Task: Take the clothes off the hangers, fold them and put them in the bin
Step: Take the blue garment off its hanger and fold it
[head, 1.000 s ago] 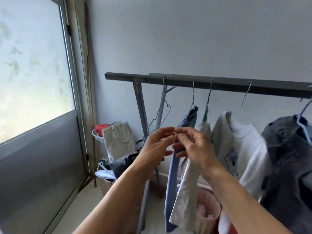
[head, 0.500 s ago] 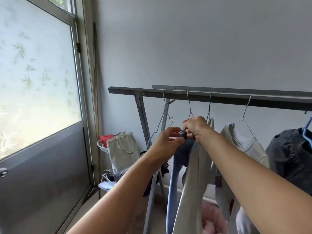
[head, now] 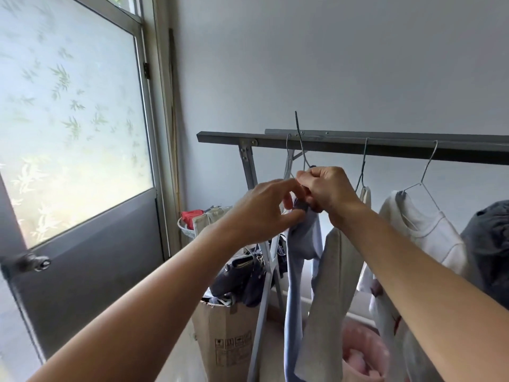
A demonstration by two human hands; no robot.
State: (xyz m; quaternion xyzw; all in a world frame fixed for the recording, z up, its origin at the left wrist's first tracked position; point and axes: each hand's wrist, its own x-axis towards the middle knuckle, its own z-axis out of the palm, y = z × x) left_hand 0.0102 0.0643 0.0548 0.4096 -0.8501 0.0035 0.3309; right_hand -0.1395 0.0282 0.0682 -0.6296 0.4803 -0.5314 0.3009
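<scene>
Head view: my right hand (head: 327,188) grips the hanger (head: 303,150), left hand (head: 264,213) pinches the blue garment (head: 300,244). I'd peel cloth downward steadily.

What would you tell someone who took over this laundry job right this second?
Right hand grips the wire hanger of the blue garment, hook raised above the rail. Left hand pinches that garment's top.
Grey garment, white shirt and dark garment hang on the rail; pink bin below.
Done: hanger unhooked.
Left: strip blue garment, fold, bin; then the others.
</scene>
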